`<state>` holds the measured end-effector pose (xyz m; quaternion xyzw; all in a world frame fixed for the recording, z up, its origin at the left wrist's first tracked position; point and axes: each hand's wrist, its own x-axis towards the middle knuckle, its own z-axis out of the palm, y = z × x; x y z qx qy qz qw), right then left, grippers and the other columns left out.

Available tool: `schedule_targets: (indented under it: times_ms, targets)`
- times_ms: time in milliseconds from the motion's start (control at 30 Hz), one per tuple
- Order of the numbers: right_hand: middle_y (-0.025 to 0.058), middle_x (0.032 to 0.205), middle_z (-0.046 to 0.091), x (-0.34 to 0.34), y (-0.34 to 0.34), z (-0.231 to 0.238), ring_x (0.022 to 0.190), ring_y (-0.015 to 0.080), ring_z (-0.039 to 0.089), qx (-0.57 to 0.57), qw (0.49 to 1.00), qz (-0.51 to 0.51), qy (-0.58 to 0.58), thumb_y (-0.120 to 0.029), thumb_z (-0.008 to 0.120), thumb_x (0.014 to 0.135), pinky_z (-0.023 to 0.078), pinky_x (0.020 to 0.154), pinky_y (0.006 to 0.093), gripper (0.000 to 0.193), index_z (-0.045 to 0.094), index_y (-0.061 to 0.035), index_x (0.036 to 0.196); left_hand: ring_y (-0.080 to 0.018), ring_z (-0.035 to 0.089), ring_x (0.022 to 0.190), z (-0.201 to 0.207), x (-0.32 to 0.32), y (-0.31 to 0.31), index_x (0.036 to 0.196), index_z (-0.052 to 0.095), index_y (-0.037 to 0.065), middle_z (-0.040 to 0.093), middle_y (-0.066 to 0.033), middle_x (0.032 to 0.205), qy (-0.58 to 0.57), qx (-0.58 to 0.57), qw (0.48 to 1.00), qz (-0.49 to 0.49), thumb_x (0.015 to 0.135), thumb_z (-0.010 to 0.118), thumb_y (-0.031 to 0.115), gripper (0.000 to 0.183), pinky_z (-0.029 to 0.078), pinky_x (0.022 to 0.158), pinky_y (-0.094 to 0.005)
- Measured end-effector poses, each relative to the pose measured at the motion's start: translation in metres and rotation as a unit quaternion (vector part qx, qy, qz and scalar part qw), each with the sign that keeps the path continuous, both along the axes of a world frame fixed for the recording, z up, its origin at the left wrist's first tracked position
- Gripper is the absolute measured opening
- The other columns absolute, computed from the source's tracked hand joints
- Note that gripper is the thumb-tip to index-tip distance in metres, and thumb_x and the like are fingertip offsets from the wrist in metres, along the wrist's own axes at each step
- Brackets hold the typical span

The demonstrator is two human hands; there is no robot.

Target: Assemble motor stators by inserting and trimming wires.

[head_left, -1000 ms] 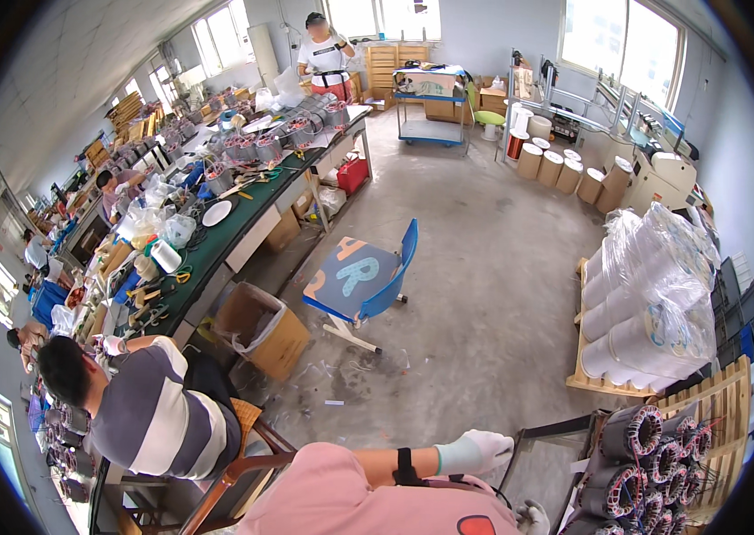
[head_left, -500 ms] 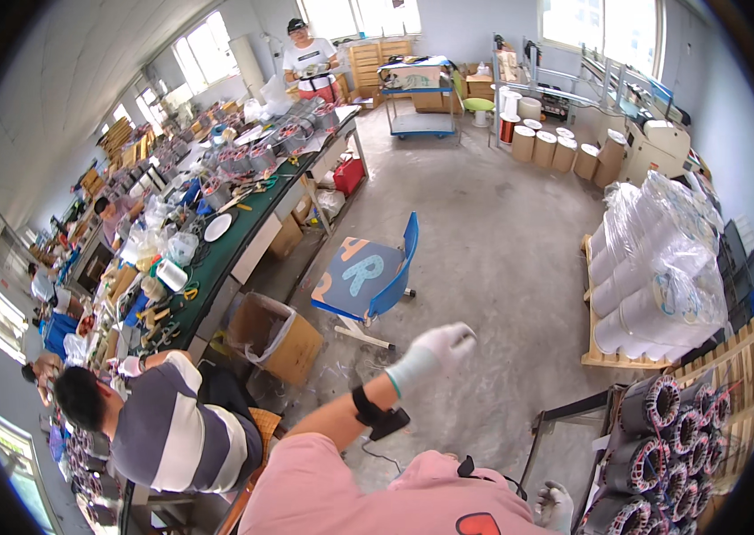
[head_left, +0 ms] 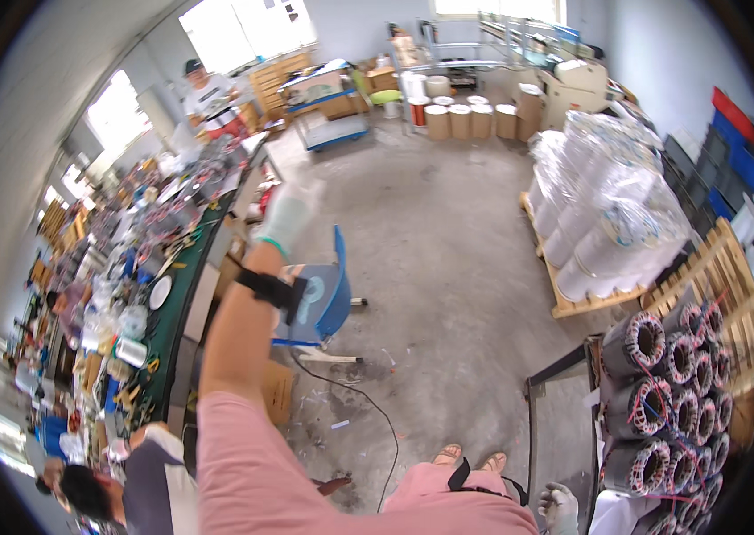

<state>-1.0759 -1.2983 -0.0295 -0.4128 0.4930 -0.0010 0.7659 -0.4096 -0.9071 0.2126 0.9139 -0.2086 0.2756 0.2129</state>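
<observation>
My left hand point(head_left: 295, 212), in a white glove with a green cuff, reaches forward above the blue chair point(head_left: 328, 299). Motion smears its fingers, so their pose is unclear. A black band with a small device point(head_left: 271, 291) is strapped round my left forearm, and a dark cable point(head_left: 368, 397) hangs below it. Low at my right side is my gloved right hand point(head_left: 559, 508), its fingers loosely bent and slightly apart, with nothing visible in them. Nearest to it are stacked grey motor stators point(head_left: 635, 406) with red-and-white windings round their ends.
A long green-topped workbench point(head_left: 169, 337) crowded with parts runs along the left, where a person point(head_left: 149, 477) sits; another person point(head_left: 209, 98) stands farther back. A blue cart point(head_left: 328, 129) and brown drums point(head_left: 459, 122) stand behind. Wrapped white rolls point(head_left: 604, 223) sit on a pallet at right.
My left arm has swung left and forward, from beside the chair to above it. The view has turned right, and my sandalled feet now show. My right hand stays low by the stators.
</observation>
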Motion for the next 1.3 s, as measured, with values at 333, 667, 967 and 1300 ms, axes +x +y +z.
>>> schedule_targets:
  times_ms: [333,667,967,1300]
  targets:
    - [0.0109,0.090,0.067,-0.089,0.013,-0.045,0.070,0.0160,0.062,-0.107,0.992,-0.048,-0.038,-0.012,0.057,0.092,0.048,0.054,0.0307,0.023,0.066,-0.0016,0.110,-0.0212,0.061,0.081,-0.062,0.195,0.033,0.123,0.052,0.006,0.060,-0.0109,0.090,0.062,0.219,0.964,-0.135,0.093,0.055,0.011,0.030,0.049,0.093,-0.0398]
    - [0.0054,0.094,0.071,-0.131,0.055,0.015,0.079,0.0156,0.066,-0.053,0.936,-0.349,0.020,-0.013,0.055,0.097,0.053,0.072,0.0288,0.025,0.067,-0.0039,0.118,-0.0354,0.067,0.110,-0.248,-0.315,-0.297,0.126,0.065,0.008,0.070,-0.0213,0.115,0.511,0.371,0.541,-0.555,0.097,0.062,0.025,0.034,0.052,0.094,-0.0440]
    - [0.0012,0.092,0.067,-0.332,0.176,-0.045,0.074,0.0138,0.059,0.004,0.767,-0.640,-0.036,-0.019,0.056,0.097,0.048,0.063,0.0321,0.032,0.066,-0.0122,0.127,-0.0202,0.069,0.102,-0.116,-0.642,-0.394,0.130,0.061,-0.002,0.070,-0.0148,0.112,0.429,0.275,0.278,-0.814,0.101,0.055,0.009,0.032,0.052,0.090,-0.0309]
    - [0.0040,0.097,0.070,-0.568,0.107,-0.051,0.079,0.0124,0.064,-0.140,0.684,-0.711,0.079,-0.012,0.051,0.099,0.049,0.062,0.0242,0.030,0.064,-0.0050,0.126,-0.0160,0.067,0.093,-0.166,-0.883,-0.479,0.126,0.061,-0.003,0.069,-0.0130,0.109,0.450,0.270,0.329,-0.785,0.097,0.065,0.018,0.036,0.054,0.083,-0.0299]
